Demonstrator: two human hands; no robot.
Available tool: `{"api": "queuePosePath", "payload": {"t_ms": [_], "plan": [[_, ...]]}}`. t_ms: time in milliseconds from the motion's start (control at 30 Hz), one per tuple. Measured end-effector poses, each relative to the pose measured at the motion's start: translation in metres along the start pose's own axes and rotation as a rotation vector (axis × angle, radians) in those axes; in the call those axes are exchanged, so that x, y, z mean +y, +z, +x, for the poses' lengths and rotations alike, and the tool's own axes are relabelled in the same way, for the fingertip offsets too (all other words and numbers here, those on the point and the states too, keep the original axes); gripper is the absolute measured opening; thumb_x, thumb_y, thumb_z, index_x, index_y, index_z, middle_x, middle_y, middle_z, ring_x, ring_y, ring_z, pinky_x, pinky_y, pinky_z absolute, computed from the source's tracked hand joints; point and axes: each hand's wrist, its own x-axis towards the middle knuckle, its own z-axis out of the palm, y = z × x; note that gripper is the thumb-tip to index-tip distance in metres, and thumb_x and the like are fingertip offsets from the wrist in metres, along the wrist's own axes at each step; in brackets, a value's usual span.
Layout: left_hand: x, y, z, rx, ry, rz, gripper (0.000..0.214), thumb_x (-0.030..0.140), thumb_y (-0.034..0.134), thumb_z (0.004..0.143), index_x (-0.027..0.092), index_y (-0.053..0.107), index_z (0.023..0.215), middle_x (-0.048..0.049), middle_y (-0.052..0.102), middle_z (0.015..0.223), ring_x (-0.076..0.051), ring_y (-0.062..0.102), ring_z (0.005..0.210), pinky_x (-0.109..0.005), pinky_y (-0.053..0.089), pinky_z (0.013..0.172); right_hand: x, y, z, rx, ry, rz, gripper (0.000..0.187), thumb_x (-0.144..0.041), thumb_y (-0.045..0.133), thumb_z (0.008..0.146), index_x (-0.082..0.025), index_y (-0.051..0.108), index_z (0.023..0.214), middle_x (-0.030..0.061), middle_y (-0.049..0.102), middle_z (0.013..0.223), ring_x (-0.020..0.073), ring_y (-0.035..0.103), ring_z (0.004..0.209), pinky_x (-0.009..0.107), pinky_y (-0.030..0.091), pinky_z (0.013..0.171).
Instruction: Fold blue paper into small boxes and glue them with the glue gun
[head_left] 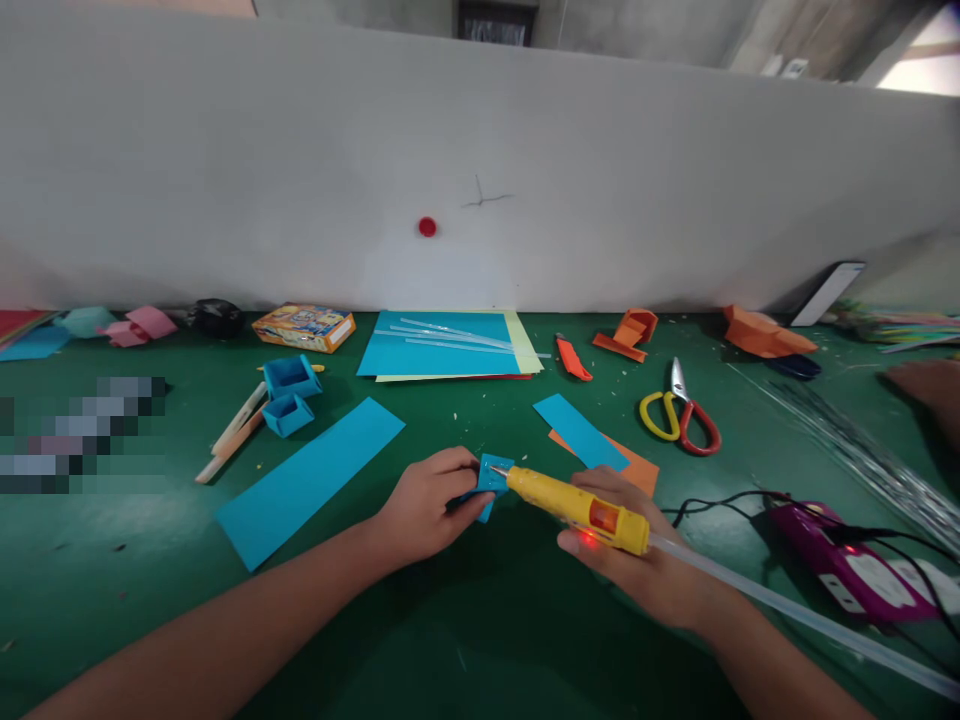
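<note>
- Left hand (429, 508): one, at the near middle; grip closed narrow on a folded blue paper piece, pinched between thumb and fingers.
- Folded blue paper piece (489, 482): one, between the two hands, held above the tabletop (420, 650); a face turned up toward the nozzle. Full shape partly hidden by the fingers.
- Right hand (651, 578): one, to the right; grip wrapped about a yellow glue gun, thumb on the near side.
- Yellow glue gun (555, 497): one, nozzle pointing left, its tip at the paper's upper face; whether it touches cannot be told. Red light glows beneath the body.
- Translucent glue stick (795, 625): one, running from the gun's rear toward the near right.
- Step in hand, as judged: laying hot glue on the folded piece.
- Next move, as judged: calls for a steady left pinch, the nozzle drawn clear without smearing, then the glued face pressed to its mate before the glue cools; fingertips sit close to the hot tip.
- Paper stock: long blue strip (311, 485), left; short blue strip (581, 432), right, overlapping orange paper (641, 470).
- Folded blue forms (291, 378): two, farther left, side by side.
- Scissors (679, 408): one pair, right, blades pointing far.
</note>
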Motion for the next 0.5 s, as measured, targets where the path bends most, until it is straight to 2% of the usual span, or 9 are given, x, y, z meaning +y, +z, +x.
{"api": "queuePosePath", "payload": {"t_ms": [267,500], "plan": [[-0.0003,0.0006,0.0002,-0.002,-0.005,-0.018,0.022,0.026,0.054,0.098,0.015,0.066,0.082,-0.0059,0.063,0.087,-0.014,0.059,0.076,-0.023,0.049,0.067,0.0022,0.0013,-0.0008,0.011,-0.042,0.005,0.034,-0.048,0.052,0.096,-0.027,0.06,0.071,0.0018,0.061,0.067,0.0225,0.061,0.066,0.035,0.049,0.063],[0.0007,-0.0014,0.0018,-0.005,-0.062,-0.063,0.026,0.028,0.053,0.099,0.016,0.064,0.079,-0.0044,0.06,0.085,-0.013,0.058,0.074,-0.022,0.047,0.065,0.0023,0.0007,-0.001,0.011,-0.045,0.02,0.033,-0.049,0.054,0.096,-0.028,0.062,0.072,0.0016,0.061,0.067,0.022,0.062,0.064,0.035,0.049,0.062]]}}
